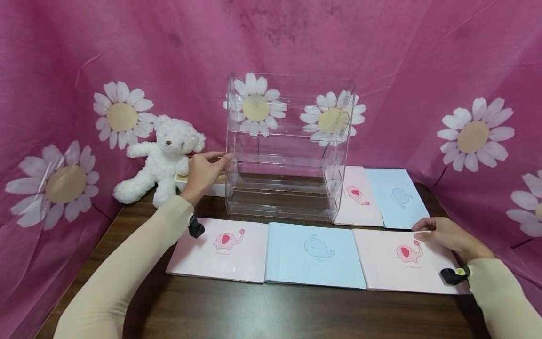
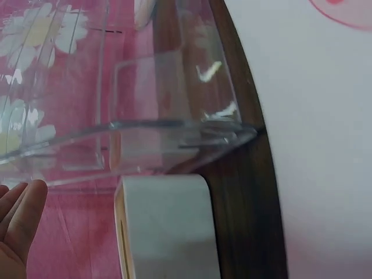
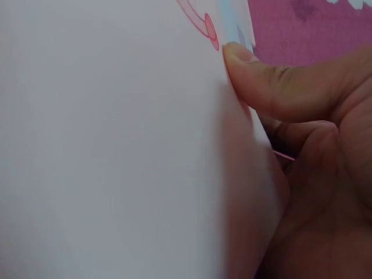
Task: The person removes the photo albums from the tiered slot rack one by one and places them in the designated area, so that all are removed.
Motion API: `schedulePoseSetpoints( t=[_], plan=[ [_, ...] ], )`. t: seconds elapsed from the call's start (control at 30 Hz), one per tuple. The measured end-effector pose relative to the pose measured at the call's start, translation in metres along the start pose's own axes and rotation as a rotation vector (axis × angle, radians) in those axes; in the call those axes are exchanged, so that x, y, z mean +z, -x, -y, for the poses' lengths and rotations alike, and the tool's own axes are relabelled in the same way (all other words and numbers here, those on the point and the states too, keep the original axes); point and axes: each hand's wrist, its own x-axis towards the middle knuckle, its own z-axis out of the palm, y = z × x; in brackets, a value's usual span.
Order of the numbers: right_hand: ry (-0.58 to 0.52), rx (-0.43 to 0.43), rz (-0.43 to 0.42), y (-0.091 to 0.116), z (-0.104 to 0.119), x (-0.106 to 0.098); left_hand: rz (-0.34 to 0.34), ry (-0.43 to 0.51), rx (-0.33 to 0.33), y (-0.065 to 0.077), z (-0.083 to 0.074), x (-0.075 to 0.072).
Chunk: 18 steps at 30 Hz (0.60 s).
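Observation:
A clear acrylic tiered rack [image 1: 285,193] stands upright on the table. My left hand [image 1: 205,172] touches its left side; in the left wrist view, the fingers [image 2: 26,215] are straight against the side panel. In front lie a pink elephant booklet [image 1: 199,249], a blue whale booklet [image 1: 292,263] and, rightmost, another pink elephant booklet [image 1: 389,273]. At that last booklet's far right corner, my right hand [image 1: 450,238] pinches the edge. The right wrist view shows the thumb [image 3: 279,84] on the booklet's edge [image 3: 145,145], other fingers behind it, their tips hidden.
Behind the front row, right of the rack, lie another pink booklet [image 1: 362,214] and another blue booklet [image 1: 412,214]. A white teddy bear [image 1: 158,165] sits at the left, beside a white box [image 1: 216,189] partly behind my left hand. A pink daisy-patterned curtain [image 1: 402,56] hangs behind.

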Motion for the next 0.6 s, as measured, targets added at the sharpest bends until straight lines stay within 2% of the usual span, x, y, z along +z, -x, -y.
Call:
schedulePoseSetpoints(
  t=[0.1, 0.2, 0.43, 0.5, 0.6],
  plan=[
    [0.059, -0.010, -0.048, 0.003, 0.002, 0.002, -0.002, -0.030, 0.029, 0.002, 0.006, -0.007],
    [0.131, -0.020, -0.083, 0.005, 0.004, 0.002, -0.018, -0.130, 0.057, 0.005, 0.014, -0.016],
    [0.202, -0.081, -0.123, 0.006, 0.011, -0.004, -0.021, -0.340, 0.144, 0.009, 0.031, -0.041],
    [0.221, -0.100, -0.167, 0.005, 0.014, -0.009, -0.026, -0.393, 0.176, 0.010, 0.034, -0.050],
    [0.236, -0.129, -0.292, 0.003, 0.018, -0.018, -0.046, -0.470, 0.207, 0.011, 0.041, -0.065]
  ],
)
